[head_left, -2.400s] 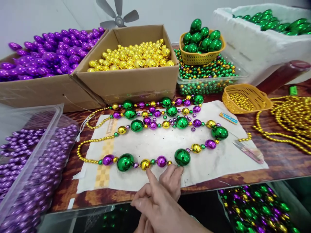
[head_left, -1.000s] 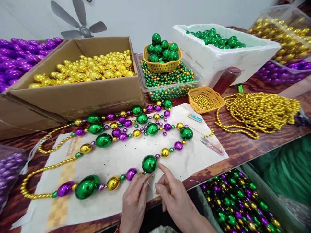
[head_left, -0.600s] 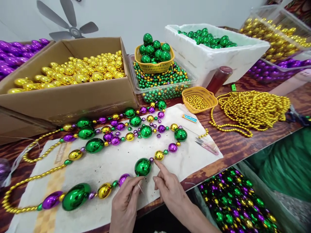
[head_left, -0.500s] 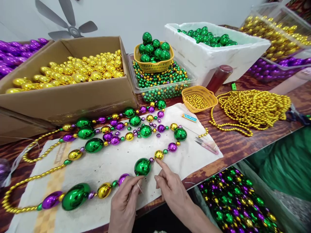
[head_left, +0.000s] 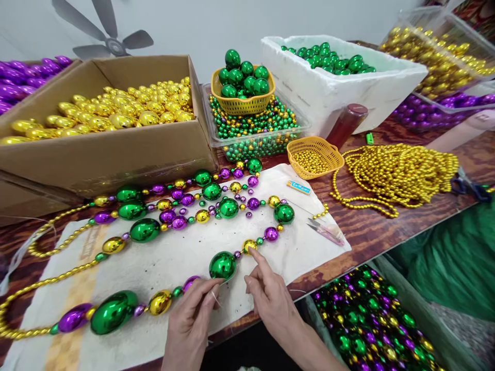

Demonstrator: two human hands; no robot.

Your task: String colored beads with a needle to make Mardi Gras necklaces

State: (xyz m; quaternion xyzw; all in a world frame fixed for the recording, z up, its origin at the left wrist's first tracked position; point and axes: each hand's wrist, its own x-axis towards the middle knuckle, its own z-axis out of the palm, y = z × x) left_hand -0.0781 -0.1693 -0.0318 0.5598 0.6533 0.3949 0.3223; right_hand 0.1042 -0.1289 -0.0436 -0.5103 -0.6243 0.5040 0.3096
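My left hand pinches a thin white string between thumb and fingertips, close beside a large green bead. Its fingers partly cover a purple bead. To the right, my right hand has its index finger stretched out, the tip against a round gold bead; the other fingers are loosely curled and hold nothing I can see. These beads belong to a necklace of green, gold and purple beads curving across a white cloth, with small gold beads at its left end.
More bead strands lie behind. Small scissors rest at the cloth's right. Behind stand a cardboard box of gold beads, a yellow basket and a white foam box. A gold bead-chain heap lies right; a bin of beads stands below.
The whole view has shifted slightly, so things appear a little further left. Both hands keep nearly the same pose, the right fingertip still at the gold bead.
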